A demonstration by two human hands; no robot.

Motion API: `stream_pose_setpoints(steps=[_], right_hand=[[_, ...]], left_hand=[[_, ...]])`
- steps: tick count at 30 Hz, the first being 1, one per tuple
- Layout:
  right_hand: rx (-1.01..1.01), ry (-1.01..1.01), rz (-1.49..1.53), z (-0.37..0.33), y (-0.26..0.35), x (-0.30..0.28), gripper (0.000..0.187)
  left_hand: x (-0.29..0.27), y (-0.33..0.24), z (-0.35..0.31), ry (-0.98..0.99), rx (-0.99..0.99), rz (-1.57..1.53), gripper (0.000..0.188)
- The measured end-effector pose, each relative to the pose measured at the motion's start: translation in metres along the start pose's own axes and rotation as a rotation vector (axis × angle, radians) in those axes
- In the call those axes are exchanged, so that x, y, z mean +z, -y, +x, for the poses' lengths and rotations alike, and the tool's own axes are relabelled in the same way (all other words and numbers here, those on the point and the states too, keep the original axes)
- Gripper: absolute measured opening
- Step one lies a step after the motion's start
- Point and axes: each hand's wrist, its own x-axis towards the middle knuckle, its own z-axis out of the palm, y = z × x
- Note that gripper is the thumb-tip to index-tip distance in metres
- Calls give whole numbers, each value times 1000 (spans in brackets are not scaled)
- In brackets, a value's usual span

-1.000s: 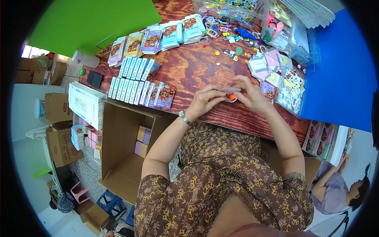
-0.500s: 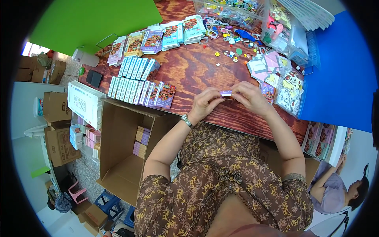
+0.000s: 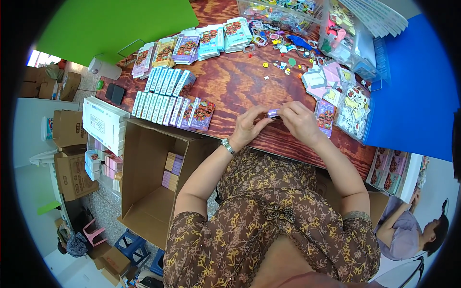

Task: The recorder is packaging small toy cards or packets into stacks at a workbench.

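Left hand [image 3: 250, 125]: a narrow pinch, thumb and fingertips on the box's left end.
Right hand [image 3: 302, 123]: fingers bunched over the other end, nearly closed on it — how firmly they press, I cannot tell.
Box [image 3: 273, 113]: small, purple and white, partly hidden by the fingers, just above the table's [image 3: 225, 86] near edge; gripping both ends probably steadies it.
Rows [image 3: 152, 108]: finished-looking boxes on edge at the left, packed side by side, presumably propping one another and saving room.
Stacks [image 3: 210, 41]: flat packs along the far left, grouped by colour, apparently so kinds do not mix.
Trinkets [image 3: 291, 62]: scattered loose before the clear bin [image 3: 283, 19] — likely spread so single pieces can be picked out.
Purple pack [image 3: 325, 118]: flat beside the right hand, next to a clear bag [image 3: 354, 113].
Carton [image 3: 144, 206]: open beside the person's left arm, seemingly placed for easy reach.
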Motion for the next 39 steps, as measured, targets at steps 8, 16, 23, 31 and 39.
stream_pose_setpoints(steps=[8, 16, 23, 31, 39], right_hand=[[-81, 31, -27, -1, 4, -1, 17], [39, 77, 279, -2, -16, -20, 26], [85, 39, 280, -14, -28, -15, 20], [28, -16, 132, -21, -17, -10, 23], [-165, -125, -100, -34, -17, 8, 29]], left_hand=[[5, -10, 4, -89, 149, 108, 33], [4, -9, 4, -59, 293, 232, 27], [4, -13, 5, -49, 274, 242, 28], [11, -17, 3, -96, 267, 281, 29], [13, -8, -5, -89, 308, 292, 31]])
